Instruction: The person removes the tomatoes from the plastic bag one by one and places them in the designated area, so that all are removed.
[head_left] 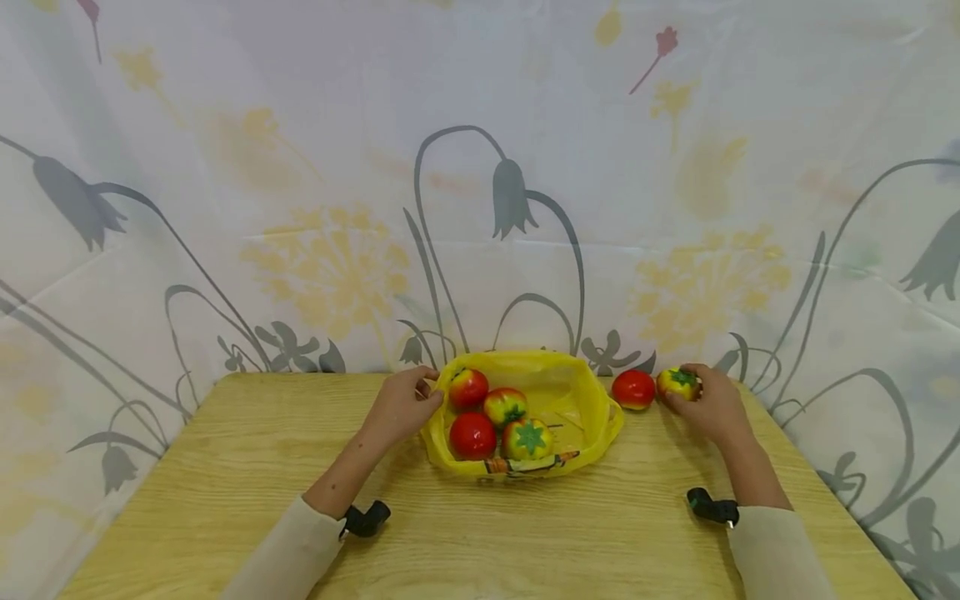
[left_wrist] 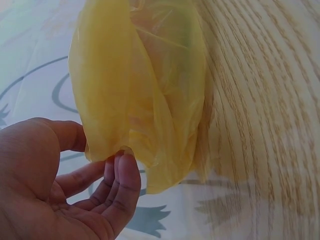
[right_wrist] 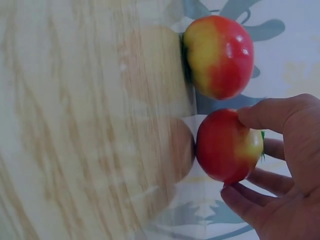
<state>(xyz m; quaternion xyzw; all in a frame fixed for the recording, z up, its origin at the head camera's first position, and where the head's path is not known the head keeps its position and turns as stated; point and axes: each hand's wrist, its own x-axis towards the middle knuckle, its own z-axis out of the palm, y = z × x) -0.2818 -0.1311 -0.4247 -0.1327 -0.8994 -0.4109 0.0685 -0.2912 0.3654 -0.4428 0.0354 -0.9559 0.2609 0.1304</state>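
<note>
A yellow plastic bag point(head_left: 592, 408) lies wide-mouthed on the table, with several glossy red-and-yellow tomatoes point(head_left: 473, 436) gathered in its left part. At the bag's left rim, my left hand point(head_left: 405, 406) pinches the thin plastic; the left wrist view shows the bag's edge point(left_wrist: 107, 90) between thumb and fingers. To the right of the bag, my right hand point(head_left: 708, 404) grips a tomato point(head_left: 678, 383) with a green leafy top. Its thumb and fingers go round the fruit point(right_wrist: 225, 145) in the right wrist view. Another tomato point(head_left: 633, 389) sits just left of it, outside the bag.
The wooden table point(head_left: 570, 533) ends at the back against a pale curtain point(head_left: 480, 83) printed with flowers. Black wrist cameras are strapped to both arms, the left one point(head_left: 367, 518) in front of the bag and the right one point(head_left: 711, 507) near the table's right side.
</note>
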